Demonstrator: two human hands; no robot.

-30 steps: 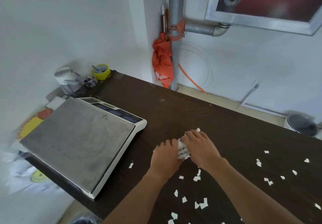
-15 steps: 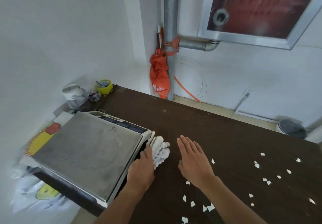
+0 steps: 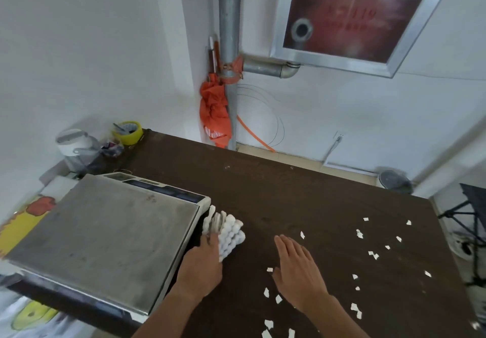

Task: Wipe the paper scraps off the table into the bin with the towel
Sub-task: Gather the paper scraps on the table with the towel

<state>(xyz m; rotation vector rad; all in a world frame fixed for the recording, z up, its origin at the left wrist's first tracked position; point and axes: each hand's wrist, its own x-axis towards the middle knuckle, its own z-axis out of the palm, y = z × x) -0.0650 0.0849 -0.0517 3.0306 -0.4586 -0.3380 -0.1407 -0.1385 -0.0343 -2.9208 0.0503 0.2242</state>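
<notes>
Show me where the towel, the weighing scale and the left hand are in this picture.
towel (image 3: 231, 233): head view, on its bumpy white middle.
weighing scale (image 3: 105, 240): head view, on its grey steel platform.
left hand (image 3: 203, 264): head view, on the back of the hand.

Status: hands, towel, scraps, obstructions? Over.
Left hand holds towel beside scale. Right hand open over table. Paper scraps scattered right, unswept. Scale crowds left side.

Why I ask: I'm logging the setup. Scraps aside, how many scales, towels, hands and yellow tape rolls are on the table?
Scale: 1
Towel: 1
Hands: 2, the left hand and the right hand
Yellow tape roll: 1
Total: 5
</notes>
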